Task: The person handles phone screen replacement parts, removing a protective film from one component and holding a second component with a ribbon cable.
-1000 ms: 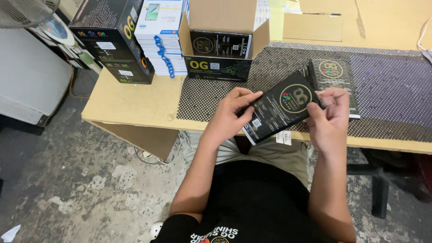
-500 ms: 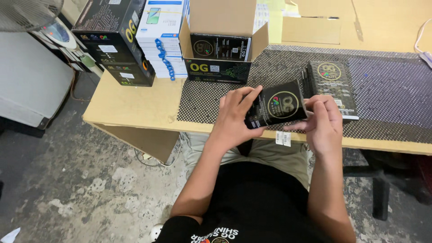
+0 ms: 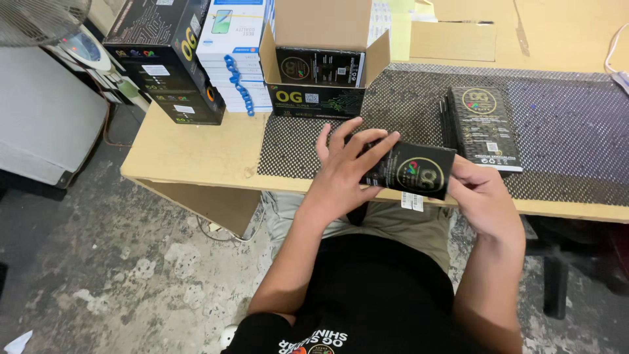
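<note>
Both hands hold one flat black packet (image 3: 413, 172) in a two-sided grip. Left hand (image 3: 347, 167) lies over the packet's left end, with its fingers (image 3: 367, 145) spread across the top. Right hand (image 3: 481, 196) cups the right end from below, thumb on the edge. The packet sits between the two hands, tilted a little, just above the near edge of the wooden surface (image 3: 196, 147). A stack of the same black packets (image 3: 485, 124) lies on the dark dotted mat (image 3: 563, 131), just beside the right hand. An open cardboard box (image 3: 321, 59) stands farther back, near a pile of white boxes (image 3: 232, 56).
</note>
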